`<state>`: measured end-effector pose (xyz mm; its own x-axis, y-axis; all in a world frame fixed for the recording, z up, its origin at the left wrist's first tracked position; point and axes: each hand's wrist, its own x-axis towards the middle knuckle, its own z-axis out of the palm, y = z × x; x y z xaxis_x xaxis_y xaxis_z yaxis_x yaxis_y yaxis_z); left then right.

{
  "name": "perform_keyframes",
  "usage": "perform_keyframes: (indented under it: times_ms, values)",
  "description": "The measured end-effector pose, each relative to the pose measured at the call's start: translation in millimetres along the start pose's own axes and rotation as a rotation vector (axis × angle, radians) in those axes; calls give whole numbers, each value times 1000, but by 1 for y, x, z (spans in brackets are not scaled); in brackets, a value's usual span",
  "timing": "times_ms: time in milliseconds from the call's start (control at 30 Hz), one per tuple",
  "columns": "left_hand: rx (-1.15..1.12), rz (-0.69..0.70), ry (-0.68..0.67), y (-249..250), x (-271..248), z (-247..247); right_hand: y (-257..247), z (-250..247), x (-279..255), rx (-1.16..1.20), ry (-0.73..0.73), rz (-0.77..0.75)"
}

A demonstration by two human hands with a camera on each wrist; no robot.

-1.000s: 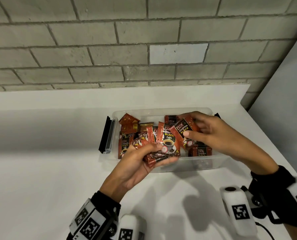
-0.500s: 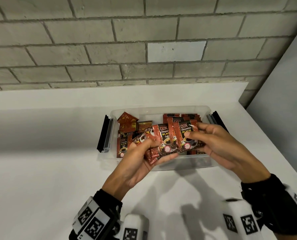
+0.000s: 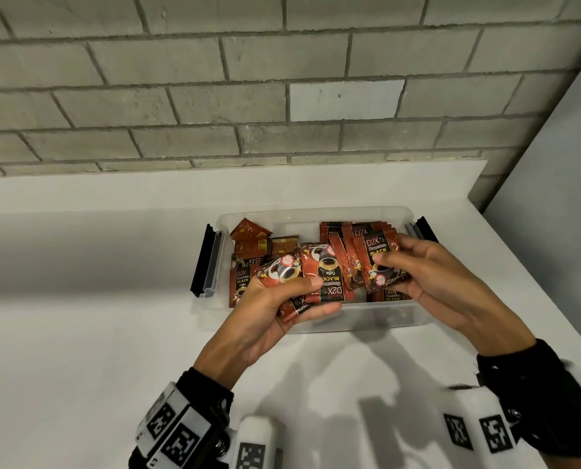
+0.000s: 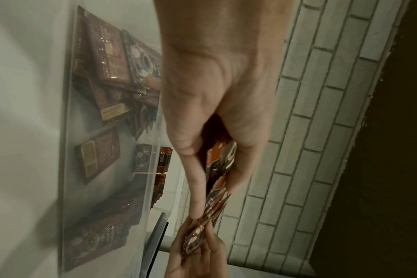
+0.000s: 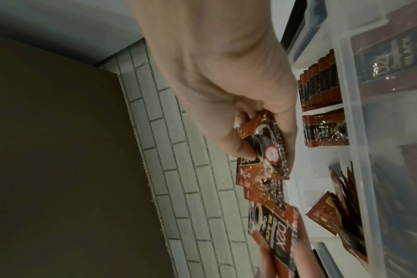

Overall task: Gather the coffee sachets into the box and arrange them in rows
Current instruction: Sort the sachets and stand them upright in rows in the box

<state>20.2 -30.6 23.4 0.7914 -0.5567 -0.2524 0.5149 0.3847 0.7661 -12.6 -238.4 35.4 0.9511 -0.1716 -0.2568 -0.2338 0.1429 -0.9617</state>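
A clear plastic box with black side latches stands on the white table. Red and black coffee sachets lie in it: loose ones at the left, a standing row at the back right. Above the box's front, my left hand grips a fanned bunch of sachets between thumb and fingers. My right hand pinches a sachet at the right end of that fan. The wrist views show the same bunch in my left hand and the pinched sachet in my right.
A grey brick wall runs behind the table, and a plain wall closes the right side. Black latches stick out from both box ends. White table surface lies left of and in front of the box.
Both hands lifted the fanned sachets slightly toward me. My right hand moved from the box's back right to the fan's right end, where it now pinches a sachet.
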Motion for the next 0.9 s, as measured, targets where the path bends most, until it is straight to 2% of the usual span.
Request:
perform_keyframes:
  times_ms: [167, 300, 600, 900]
  values:
    - [133, -31, -10, 2, 0, -1, -10, -5, -1, -184, -148, -76]
    - [230, -82, -47, 7, 2, 1, -18, -2, -1, -308, -268, -67]
    - [248, -143, 3, 11, 7, -8, -7, 1, 1, -206, -151, -31]
    - [596, -97, -65, 16, 11, -11, -19, 3, -1, -443, -267, -146]
